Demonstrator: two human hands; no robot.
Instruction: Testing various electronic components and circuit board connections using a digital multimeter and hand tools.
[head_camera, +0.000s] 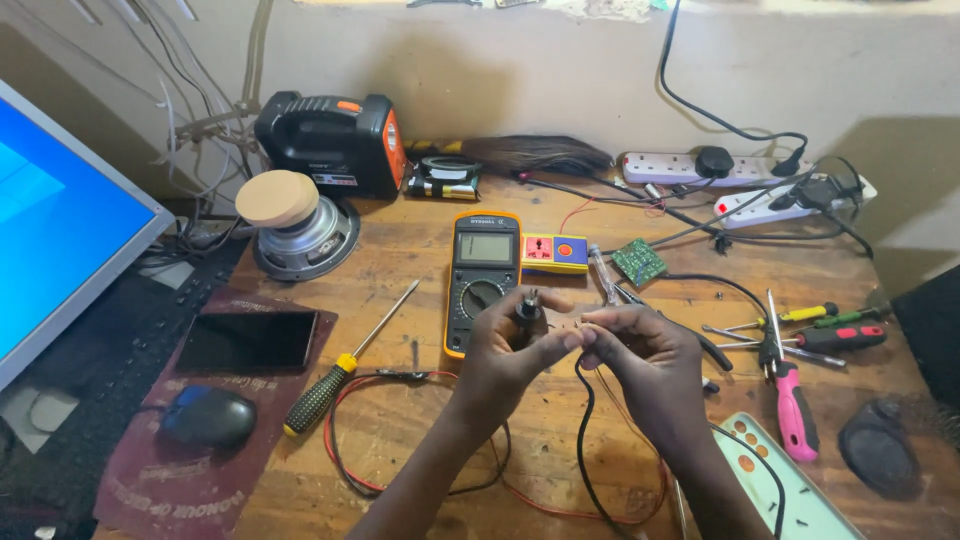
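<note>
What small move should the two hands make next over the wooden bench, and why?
Probably bring the black wire's end in the right hand up to the small black plug pinched in the left hand. The fingertips already almost meet, with the wire hanging below them.

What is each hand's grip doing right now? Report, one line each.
Left hand: closed on a small black plug, pinched upright between the fingertips.
Right hand: closed, pinching the black cable near the plug.
</note>
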